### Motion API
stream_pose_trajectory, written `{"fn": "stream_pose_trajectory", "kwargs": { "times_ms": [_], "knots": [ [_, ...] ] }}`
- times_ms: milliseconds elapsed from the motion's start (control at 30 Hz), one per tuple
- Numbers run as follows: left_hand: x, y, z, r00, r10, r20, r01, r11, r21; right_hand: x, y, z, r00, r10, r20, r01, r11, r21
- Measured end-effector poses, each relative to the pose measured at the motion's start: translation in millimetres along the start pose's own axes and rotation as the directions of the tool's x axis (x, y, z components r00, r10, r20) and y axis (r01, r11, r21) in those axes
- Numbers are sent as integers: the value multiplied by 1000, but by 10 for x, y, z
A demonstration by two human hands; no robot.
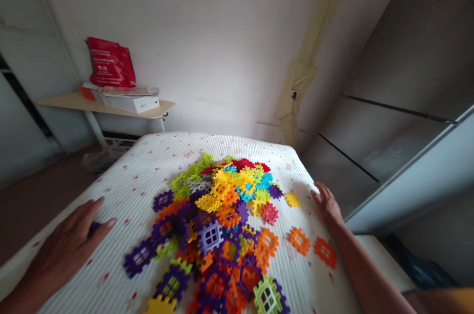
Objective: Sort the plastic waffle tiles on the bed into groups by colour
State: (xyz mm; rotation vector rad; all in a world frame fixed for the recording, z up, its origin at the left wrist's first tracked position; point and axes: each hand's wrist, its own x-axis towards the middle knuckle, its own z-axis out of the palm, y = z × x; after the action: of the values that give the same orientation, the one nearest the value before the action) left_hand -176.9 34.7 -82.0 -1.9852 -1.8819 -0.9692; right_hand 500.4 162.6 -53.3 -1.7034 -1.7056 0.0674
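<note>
A heap of several interlocking plastic tiles (pixel 222 220), purple, orange, yellow, green, blue and red, lies in the middle of a white quilted mattress (pixel 144 166) with small red marks. My left hand (pixel 72 242) rests flat on the mattress to the left of the heap, fingers stretched out, over a purple tile that barely shows under the fingertips. My right hand (pixel 326 203) lies flat near the mattress's right edge, fingers spread, close to a loose yellow tile (pixel 292 199). Two orange tiles (pixel 313 246) lie beside my right forearm.
A light wooden side table (pixel 107 106) stands beyond the mattress at the left, bearing a red bag (pixel 110 63) and a white box (pixel 129 102). White walls rise behind. A grey wardrobe (pixel 400 121) runs along the right side.
</note>
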Motion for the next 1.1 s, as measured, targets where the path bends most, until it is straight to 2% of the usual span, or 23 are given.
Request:
{"fn": "stream_pose_trajectory", "kwargs": {
  "times_ms": [67, 133, 267, 367, 467, 667, 800, 933, 1033, 1100],
  "knots": [
    [132, 155, 145, 991, -108, 85, 106, 994, 21, 100, -172, 200, 1000, -24, 3, 24, 999, 35],
    [338, 399, 271, 974, -82, 209, 98, 993, -67, 233, -411, 441, 997, -72, 26, 70, 995, 77],
    [834, 776, 514, 966, -96, 242, 146, 969, -198, 505, -779, 837, 986, -155, 65, 141, 974, 179],
    [1181, 842, 724, 951, -111, 288, 192, 944, -270, 667, -939, 985, 977, -184, 110, 152, 955, 254],
    [1500, 832, 911, 936, -69, 344, 170, 947, -271, 766, -1104, 1077, 966, -192, 176, 129, 940, 315],
    [1989, 924, 1126, 880, 7, 475, 117, 966, -231, 739, -1499, 1230, 912, -265, 314, 120, 903, 413],
    [2136, 1049, 1282, 845, 53, 531, 88, 968, -237, 671, -1674, 1249, 872, -317, 373, 122, 878, 462],
    [2138, 1148, 1427, 813, 111, 571, 69, 957, -283, 601, -1782, 1249, 851, -331, 409, 98, 863, 495],
    [2063, 1161, 1439, 797, 175, 577, 53, 933, -357, 521, -1861, 1281, 843, -331, 425, 68, 848, 525],
    [1991, 1131, 1389, 802, 212, 559, 58, 903, -425, 458, -1921, 1318, 841, -326, 432, 45, 837, 546]
  ]
}}
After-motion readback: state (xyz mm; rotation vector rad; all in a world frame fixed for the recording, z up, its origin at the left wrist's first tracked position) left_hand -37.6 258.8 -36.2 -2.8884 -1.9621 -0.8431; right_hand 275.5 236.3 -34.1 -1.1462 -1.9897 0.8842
